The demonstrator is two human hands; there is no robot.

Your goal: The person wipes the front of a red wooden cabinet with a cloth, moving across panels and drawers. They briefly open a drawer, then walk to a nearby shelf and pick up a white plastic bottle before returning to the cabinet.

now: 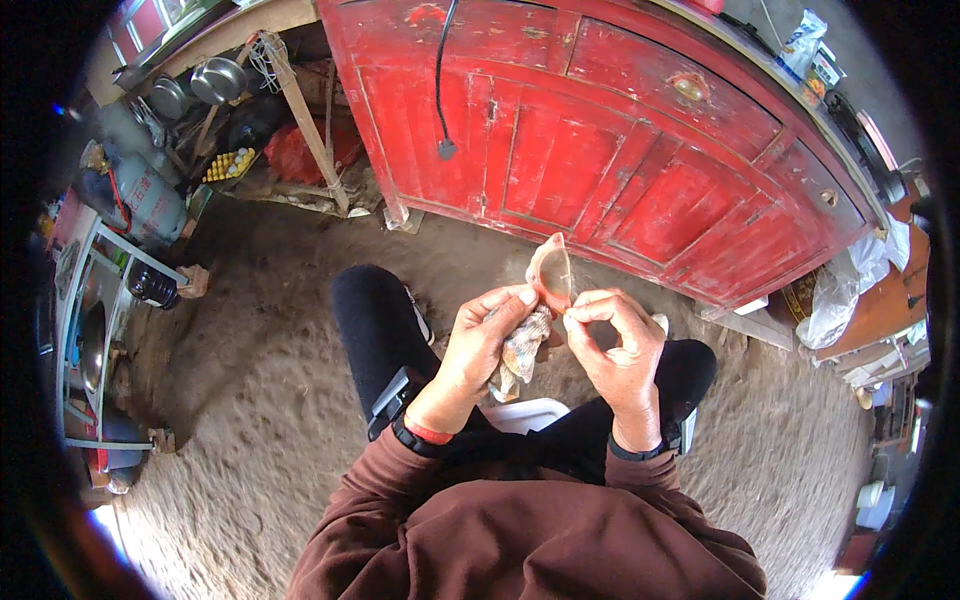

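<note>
Between my hands, over my lap, is a small pinkish, partly translucent piece [551, 274] with a pointed top and a curved rim; I cannot tell exactly what it is. My left hand [480, 337] pinches its lower left side with thumb and fingers. The same hand also holds a crumpled patterned cloth [523, 349], which hangs below the piece. My right hand [619, 337] has thumb and forefinger pinched together at the lower right edge of the piece. A white plastic object [529, 415], partly hidden by my arms, lies between my thighs.
A worn red wooden cabinet [555, 157] stands ahead, with a black cable [442, 90] hanging down its front. To the left are a gas cylinder [146, 195], a tray of eggs [229, 165], hanging metal pans [217, 80] and a metal-framed shelf [105, 300]. Bare earthen floor [247, 337] surrounds me.
</note>
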